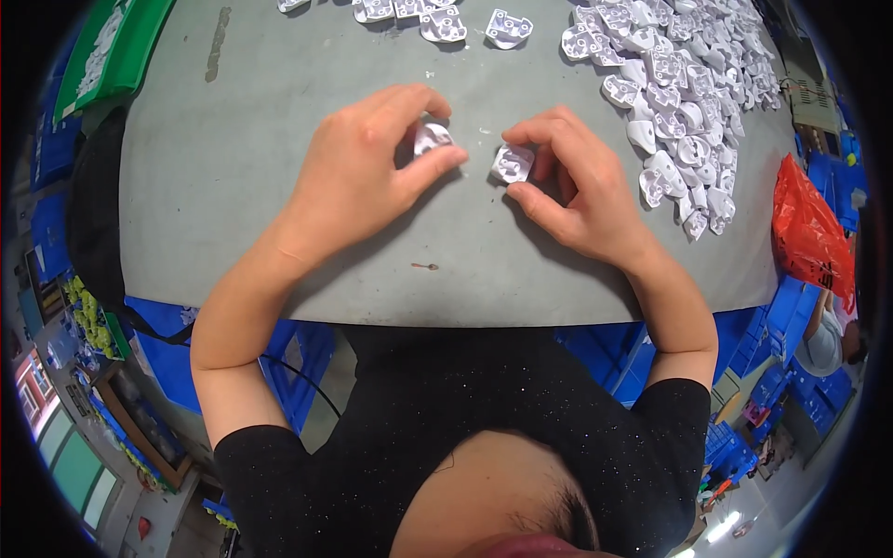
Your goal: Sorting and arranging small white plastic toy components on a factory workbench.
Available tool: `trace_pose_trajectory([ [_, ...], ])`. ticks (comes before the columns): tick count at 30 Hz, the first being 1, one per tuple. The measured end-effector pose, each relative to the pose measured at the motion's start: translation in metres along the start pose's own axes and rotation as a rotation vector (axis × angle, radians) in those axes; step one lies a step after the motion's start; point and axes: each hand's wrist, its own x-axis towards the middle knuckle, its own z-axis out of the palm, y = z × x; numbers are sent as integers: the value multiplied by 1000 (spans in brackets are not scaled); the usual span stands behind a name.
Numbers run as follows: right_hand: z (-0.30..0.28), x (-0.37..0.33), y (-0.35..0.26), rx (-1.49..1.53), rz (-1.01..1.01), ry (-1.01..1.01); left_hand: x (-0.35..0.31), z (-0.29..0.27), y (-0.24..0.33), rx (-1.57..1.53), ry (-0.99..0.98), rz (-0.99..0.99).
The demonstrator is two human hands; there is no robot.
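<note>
Over the middle of the grey table [372, 270], my left hand [367, 153] is closed on a small white plastic part [432, 139], gripped between thumb and fingers. A little to the right, my right hand [577, 181] holds another white plastic housing [513, 164] by thumb and forefinger, its hollow, ribbed side facing up. The two pieces are apart, with a short gap between them. Beyond my hands lies a loose white piece [509, 30], and a few more white pieces [442, 24] sit at the far edge.
A large heap of white plastic parts [684, 102] covers the table's right side. At the far left stands a green bin [130, 56] with small white pieces inside. A red plastic bag [807, 223] hangs by the right edge. Blue crates [307, 363] stand below the table. Another person [823, 339] is partly visible far right.
</note>
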Motion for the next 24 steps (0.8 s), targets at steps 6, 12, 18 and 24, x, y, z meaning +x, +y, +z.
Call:
trace_pose_trajectory([
  [6,0,2,4,9,-54,54,4,-13,1,-93,-57,-142],
  [12,0,2,5,35,-30,61,2,-14,-1,-40,-92,-89],
  [18,-1,3,3,46,-9,59,-4,-3,-2,-40,-61,0],
  [24,-1,3,4,103,45,58,-1,-2,-3,27,254,22],
])
